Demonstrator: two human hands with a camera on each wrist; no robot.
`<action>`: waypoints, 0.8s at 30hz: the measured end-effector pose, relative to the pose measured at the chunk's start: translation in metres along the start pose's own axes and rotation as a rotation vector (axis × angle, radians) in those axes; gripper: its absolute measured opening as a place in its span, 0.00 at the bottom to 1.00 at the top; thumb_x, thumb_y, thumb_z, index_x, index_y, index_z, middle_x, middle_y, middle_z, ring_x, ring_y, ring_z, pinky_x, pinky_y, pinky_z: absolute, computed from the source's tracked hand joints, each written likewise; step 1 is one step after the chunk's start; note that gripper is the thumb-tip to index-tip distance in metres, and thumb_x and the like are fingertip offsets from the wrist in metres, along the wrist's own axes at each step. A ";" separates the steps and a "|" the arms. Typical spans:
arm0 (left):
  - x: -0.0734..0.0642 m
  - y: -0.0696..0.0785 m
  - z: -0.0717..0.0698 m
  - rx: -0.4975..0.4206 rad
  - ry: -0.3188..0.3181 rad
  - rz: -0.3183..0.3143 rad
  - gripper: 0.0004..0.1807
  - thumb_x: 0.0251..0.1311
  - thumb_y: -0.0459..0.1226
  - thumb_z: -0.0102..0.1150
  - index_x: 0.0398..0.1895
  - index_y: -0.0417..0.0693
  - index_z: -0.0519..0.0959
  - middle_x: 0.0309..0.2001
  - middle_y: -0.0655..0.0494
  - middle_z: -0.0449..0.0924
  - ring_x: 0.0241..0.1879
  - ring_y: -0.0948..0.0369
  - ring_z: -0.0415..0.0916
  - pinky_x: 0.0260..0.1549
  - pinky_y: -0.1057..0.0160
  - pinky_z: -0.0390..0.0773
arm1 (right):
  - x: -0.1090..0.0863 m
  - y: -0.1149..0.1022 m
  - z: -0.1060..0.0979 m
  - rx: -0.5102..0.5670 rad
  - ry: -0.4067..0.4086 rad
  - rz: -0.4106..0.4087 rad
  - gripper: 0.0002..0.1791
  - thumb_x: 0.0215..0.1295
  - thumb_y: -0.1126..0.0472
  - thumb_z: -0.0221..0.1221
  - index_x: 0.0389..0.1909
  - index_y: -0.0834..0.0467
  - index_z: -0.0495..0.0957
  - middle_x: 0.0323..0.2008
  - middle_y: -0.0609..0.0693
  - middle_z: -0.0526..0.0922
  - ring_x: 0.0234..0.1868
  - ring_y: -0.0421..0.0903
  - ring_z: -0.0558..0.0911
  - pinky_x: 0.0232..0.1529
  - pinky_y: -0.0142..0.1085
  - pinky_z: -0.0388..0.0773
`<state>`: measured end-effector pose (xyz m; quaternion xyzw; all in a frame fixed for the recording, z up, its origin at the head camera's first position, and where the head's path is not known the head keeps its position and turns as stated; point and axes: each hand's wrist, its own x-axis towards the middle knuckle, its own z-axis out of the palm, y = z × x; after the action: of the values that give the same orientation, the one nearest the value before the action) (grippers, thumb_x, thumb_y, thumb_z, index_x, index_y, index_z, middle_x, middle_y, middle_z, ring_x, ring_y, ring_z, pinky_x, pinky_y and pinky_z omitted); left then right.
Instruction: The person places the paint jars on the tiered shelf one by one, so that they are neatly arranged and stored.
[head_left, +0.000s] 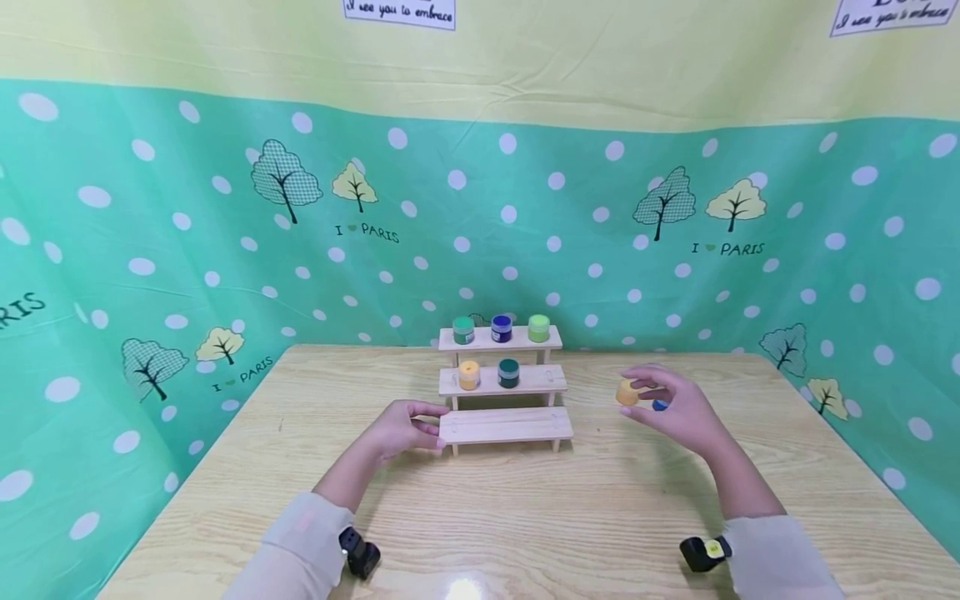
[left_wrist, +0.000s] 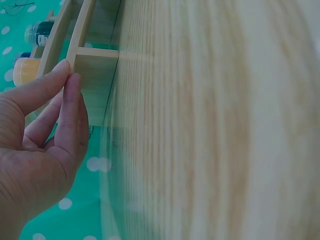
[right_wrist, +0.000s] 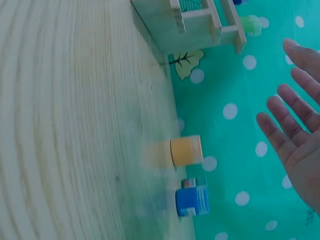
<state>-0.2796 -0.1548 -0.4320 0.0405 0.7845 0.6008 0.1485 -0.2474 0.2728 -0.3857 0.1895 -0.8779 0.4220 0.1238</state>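
Observation:
My left hand (head_left: 403, 429) pinches the left end of the lowest step of a three-tier wooden stand (head_left: 506, 426) between thumb and fingertips; the left wrist view shows this grip up close. Over on the right, my right hand (head_left: 686, 412) hovers beside an orange paint jar (head_left: 626, 393) and a blue paint jar (head_left: 660, 405). In the right wrist view its fingers (right_wrist: 287, 112) are spread and apart from the orange jar (right_wrist: 186, 151) and the blue jar (right_wrist: 192, 201). A third, greenish jar (right_wrist: 194, 182) shows partly behind the blue one.
On the top tier stand a green jar (head_left: 463, 330), a dark blue jar (head_left: 502, 328) and a light green jar (head_left: 538, 328). The middle tier bears a yellow-orange jar (head_left: 469, 375) and a dark green jar (head_left: 508, 373). A polka-dot cloth (head_left: 510, 242) hangs behind the wooden table (head_left: 495, 517).

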 end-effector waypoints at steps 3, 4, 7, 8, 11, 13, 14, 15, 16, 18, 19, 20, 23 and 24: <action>0.001 0.000 -0.001 0.003 -0.003 -0.003 0.32 0.41 0.18 0.71 0.55 0.37 0.79 0.51 0.45 0.80 0.38 0.58 0.80 0.37 0.61 0.84 | -0.003 0.003 -0.004 -0.025 0.008 0.029 0.26 0.59 0.58 0.69 0.58 0.59 0.76 0.56 0.56 0.77 0.51 0.56 0.78 0.51 0.36 0.80; 0.001 0.000 -0.001 0.003 -0.004 -0.004 0.32 0.41 0.18 0.71 0.55 0.37 0.79 0.51 0.46 0.80 0.38 0.58 0.80 0.37 0.60 0.84 | -0.004 0.003 -0.005 -0.037 0.011 0.039 0.26 0.59 0.58 0.69 0.59 0.59 0.76 0.55 0.56 0.77 0.51 0.56 0.78 0.51 0.35 0.79; 0.002 -0.001 -0.002 -0.002 -0.007 -0.002 0.32 0.41 0.18 0.71 0.55 0.37 0.79 0.51 0.46 0.80 0.38 0.58 0.80 0.37 0.60 0.84 | -0.007 0.006 -0.009 -0.062 0.017 0.059 0.27 0.60 0.58 0.69 0.59 0.60 0.76 0.57 0.57 0.76 0.52 0.56 0.77 0.51 0.34 0.79; 0.001 0.000 -0.001 -0.005 -0.009 -0.001 0.32 0.41 0.17 0.71 0.55 0.37 0.79 0.51 0.46 0.80 0.38 0.58 0.80 0.37 0.60 0.84 | -0.008 0.008 -0.011 -0.071 0.020 0.060 0.27 0.60 0.58 0.69 0.59 0.61 0.76 0.57 0.57 0.76 0.53 0.55 0.77 0.52 0.35 0.79; 0.001 0.000 -0.001 -0.006 -0.010 0.004 0.32 0.40 0.17 0.71 0.55 0.36 0.79 0.50 0.45 0.80 0.38 0.57 0.80 0.37 0.60 0.84 | -0.009 0.015 -0.014 -0.082 0.034 0.049 0.26 0.59 0.58 0.69 0.57 0.61 0.77 0.57 0.57 0.76 0.53 0.57 0.76 0.51 0.32 0.78; 0.001 0.000 -0.001 -0.001 -0.009 0.003 0.32 0.40 0.17 0.71 0.55 0.37 0.79 0.50 0.46 0.80 0.38 0.57 0.80 0.36 0.60 0.84 | -0.010 0.020 -0.016 -0.089 0.043 0.050 0.26 0.58 0.56 0.70 0.56 0.62 0.78 0.57 0.58 0.77 0.53 0.57 0.76 0.51 0.29 0.77; 0.001 0.000 -0.001 0.004 -0.007 0.003 0.32 0.40 0.18 0.71 0.55 0.37 0.79 0.50 0.46 0.80 0.38 0.57 0.80 0.36 0.60 0.84 | -0.010 0.023 -0.017 -0.093 0.048 0.057 0.26 0.58 0.55 0.70 0.56 0.61 0.78 0.57 0.58 0.77 0.53 0.58 0.76 0.50 0.26 0.77; 0.001 0.000 -0.001 0.009 -0.004 0.001 0.32 0.40 0.18 0.72 0.55 0.37 0.79 0.50 0.46 0.80 0.38 0.57 0.80 0.36 0.60 0.84 | -0.011 0.025 -0.018 -0.098 0.051 0.067 0.27 0.58 0.54 0.70 0.56 0.61 0.77 0.57 0.58 0.76 0.53 0.58 0.76 0.49 0.24 0.76; 0.001 0.000 -0.002 0.012 -0.002 -0.002 0.32 0.40 0.18 0.72 0.55 0.38 0.80 0.50 0.46 0.80 0.38 0.57 0.80 0.36 0.61 0.84 | -0.011 0.027 -0.019 -0.100 0.054 0.081 0.28 0.58 0.52 0.70 0.57 0.61 0.77 0.57 0.59 0.76 0.52 0.59 0.77 0.48 0.21 0.75; 0.002 0.000 -0.002 0.017 0.001 -0.004 0.32 0.41 0.19 0.72 0.56 0.38 0.80 0.49 0.46 0.80 0.38 0.57 0.80 0.36 0.61 0.84 | -0.012 0.031 -0.022 -0.104 0.054 0.112 0.30 0.58 0.50 0.69 0.58 0.61 0.76 0.57 0.60 0.76 0.52 0.59 0.77 0.46 0.18 0.72; 0.002 -0.001 -0.002 0.019 0.002 -0.006 0.32 0.41 0.19 0.72 0.56 0.39 0.80 0.49 0.46 0.80 0.39 0.57 0.80 0.36 0.61 0.84 | -0.013 0.032 -0.023 -0.107 0.053 0.128 0.31 0.59 0.49 0.69 0.59 0.60 0.75 0.57 0.61 0.76 0.52 0.60 0.77 0.45 0.17 0.71; 0.002 -0.001 -0.002 0.018 0.003 -0.007 0.32 0.41 0.19 0.73 0.56 0.39 0.80 0.49 0.46 0.80 0.39 0.57 0.80 0.36 0.61 0.84 | -0.014 0.034 -0.024 -0.102 0.056 0.144 0.32 0.59 0.48 0.69 0.60 0.60 0.75 0.56 0.61 0.76 0.53 0.60 0.77 0.45 0.17 0.71; 0.001 -0.001 -0.002 0.018 -0.004 -0.006 0.32 0.41 0.19 0.72 0.56 0.38 0.79 0.48 0.46 0.80 0.39 0.56 0.80 0.36 0.61 0.84 | -0.015 0.039 -0.027 -0.084 0.056 0.167 0.32 0.59 0.49 0.68 0.61 0.60 0.74 0.57 0.61 0.75 0.54 0.60 0.75 0.47 0.22 0.74; 0.001 -0.001 -0.002 0.017 -0.007 -0.008 0.32 0.40 0.19 0.72 0.55 0.38 0.80 0.47 0.46 0.81 0.39 0.56 0.80 0.36 0.61 0.84 | -0.016 0.040 -0.027 -0.080 0.058 0.168 0.32 0.59 0.50 0.68 0.61 0.60 0.73 0.57 0.61 0.75 0.55 0.60 0.75 0.48 0.23 0.74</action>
<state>-0.2811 -0.1567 -0.4331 0.0407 0.7893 0.5932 0.1530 -0.2494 0.3207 -0.4029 0.0979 -0.9028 0.4009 0.1209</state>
